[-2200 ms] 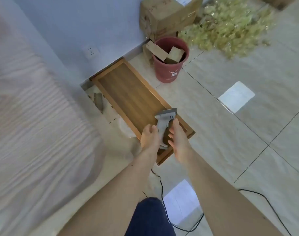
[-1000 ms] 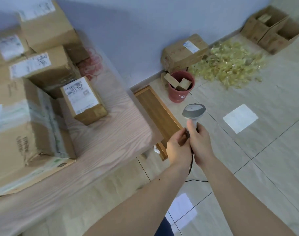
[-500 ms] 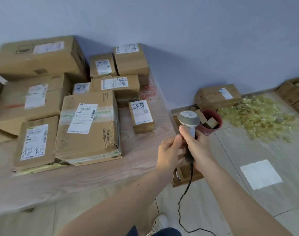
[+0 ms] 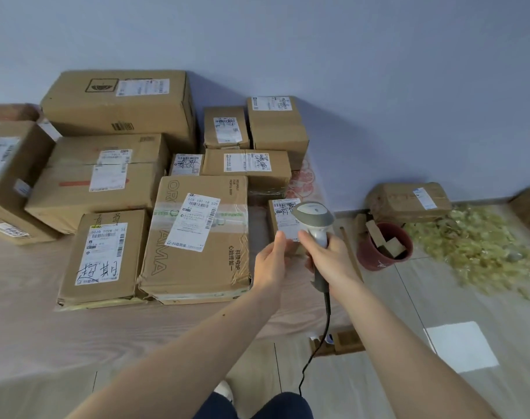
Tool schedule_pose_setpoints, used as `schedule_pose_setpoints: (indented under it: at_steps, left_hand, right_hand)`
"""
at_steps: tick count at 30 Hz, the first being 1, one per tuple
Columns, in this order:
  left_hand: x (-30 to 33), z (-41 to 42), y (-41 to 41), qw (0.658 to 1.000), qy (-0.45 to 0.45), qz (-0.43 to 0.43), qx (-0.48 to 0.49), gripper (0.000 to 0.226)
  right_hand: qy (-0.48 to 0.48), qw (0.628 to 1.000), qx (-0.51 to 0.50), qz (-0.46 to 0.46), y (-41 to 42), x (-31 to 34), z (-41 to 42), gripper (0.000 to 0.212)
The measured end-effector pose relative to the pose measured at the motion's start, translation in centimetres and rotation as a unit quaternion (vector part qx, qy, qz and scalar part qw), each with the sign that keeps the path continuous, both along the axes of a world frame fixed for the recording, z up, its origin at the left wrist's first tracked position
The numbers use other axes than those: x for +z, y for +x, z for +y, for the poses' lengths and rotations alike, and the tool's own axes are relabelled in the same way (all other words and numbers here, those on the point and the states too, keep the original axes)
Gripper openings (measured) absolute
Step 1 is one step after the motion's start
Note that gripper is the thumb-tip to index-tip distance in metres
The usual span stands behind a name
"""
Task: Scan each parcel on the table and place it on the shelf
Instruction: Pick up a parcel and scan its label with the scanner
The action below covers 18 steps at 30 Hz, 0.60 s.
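Over the near right corner of the table (image 4: pixel 76 334), the right hand (image 4: pixel 328 258) is curled round the grey scanner (image 4: pixel 313 220), its cord (image 4: pixel 319 343) hanging below. Just left of that grip the left hand (image 4: pixel 271 261) has relaxed fingers reaching to a small parcel (image 4: pixel 283 214), which sits behind the scanner head. Further left lie many more labelled boxes (image 4: pixel 194 237). Right of the grip, a red bucket (image 4: pixel 381 252) stands on the floor.

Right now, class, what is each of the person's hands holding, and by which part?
The right hand grips the grey barcode scanner by its handle, below the head. The left hand, fingers relaxed, holds nothing.
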<state>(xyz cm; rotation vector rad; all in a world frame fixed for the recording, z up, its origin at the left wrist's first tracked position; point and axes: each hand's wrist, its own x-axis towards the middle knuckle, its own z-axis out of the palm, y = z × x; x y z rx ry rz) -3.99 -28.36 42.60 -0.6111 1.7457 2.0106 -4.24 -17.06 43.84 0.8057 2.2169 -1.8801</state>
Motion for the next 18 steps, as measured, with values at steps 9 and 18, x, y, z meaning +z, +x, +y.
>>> schedule_pose_setpoints:
  at_steps: [9, 18]
  left_hand:
    - [-4.1, 1.0, -4.7, 0.998, -0.03, 0.014, 0.049, 0.049]
    - [-7.2, 2.5, -6.6, 0.993, 0.013, -0.01, 0.115, 0.058]
  right_hand:
    - [0.019, 0.998, 0.014, -0.062, -3.1, -3.0, 0.1, 0.019]
    - [0.021, 0.997, 0.036, -0.07, -5.9, -4.2, 0.9, 0.016]
